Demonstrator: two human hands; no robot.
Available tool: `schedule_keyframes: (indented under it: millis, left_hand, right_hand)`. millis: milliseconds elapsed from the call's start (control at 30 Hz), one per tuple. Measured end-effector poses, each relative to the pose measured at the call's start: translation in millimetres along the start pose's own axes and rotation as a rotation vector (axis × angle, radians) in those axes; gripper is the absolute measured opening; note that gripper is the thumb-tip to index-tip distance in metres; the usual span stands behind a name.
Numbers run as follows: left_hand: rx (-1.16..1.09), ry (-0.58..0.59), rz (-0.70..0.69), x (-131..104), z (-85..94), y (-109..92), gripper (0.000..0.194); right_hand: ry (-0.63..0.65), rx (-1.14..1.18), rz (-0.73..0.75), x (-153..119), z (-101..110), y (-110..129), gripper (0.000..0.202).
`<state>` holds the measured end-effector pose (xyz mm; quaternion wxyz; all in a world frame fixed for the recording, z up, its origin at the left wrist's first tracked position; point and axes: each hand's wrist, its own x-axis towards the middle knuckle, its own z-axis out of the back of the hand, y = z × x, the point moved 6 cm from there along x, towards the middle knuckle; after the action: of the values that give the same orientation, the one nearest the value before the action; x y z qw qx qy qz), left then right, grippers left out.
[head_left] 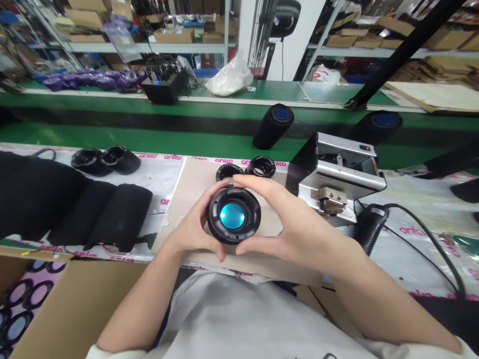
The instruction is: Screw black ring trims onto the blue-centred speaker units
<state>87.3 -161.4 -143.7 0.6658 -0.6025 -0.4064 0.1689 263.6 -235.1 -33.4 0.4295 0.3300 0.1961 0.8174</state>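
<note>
Both hands grip a black round housing with a shiny blue disc (pixel 232 216) in its middle, held above the brown board (pixel 179 197) with the disc facing up. My left hand (pixel 196 227) closes on its left side, fingers behind and thumb in front. From the right, my right hand (pixel 279 212) curls around it, fingertips at the far rim and thumb at the near edge. Just behind the held part stand two black ring-shaped housings, the left ring (pixel 229 172) and the right ring (pixel 261 167). The part's underside is hidden.
A silver and black machine (pixel 337 174) stands to the right, with a black cable (pixel 422 224) near it. Black fabric sleeves (pixel 116 214) lie at left, near more black rings (pixel 120 159). A black cylinder (pixel 273 127) stands on the green belt (pixel 209 132). An open carton (pixel 101 299) sits lower left.
</note>
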Motion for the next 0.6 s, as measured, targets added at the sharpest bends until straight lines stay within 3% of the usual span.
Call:
schedule_keyframes:
  millis: [400, 600]
  left_hand:
    - [0.024, -0.014, -0.011, -0.1, 0.2, -1.2, 0.136]
    - [-0.006, -0.018, 0.019, 0.2, 1.0, 2.8, 0.138]
  right_hand:
    - [0.030, 0.043, 0.036, -0.5, -8.2, -3.7, 0.095]
    - [-0.104, 0.173, -0.042, -1.4, -3.0, -5.5, 0.099]
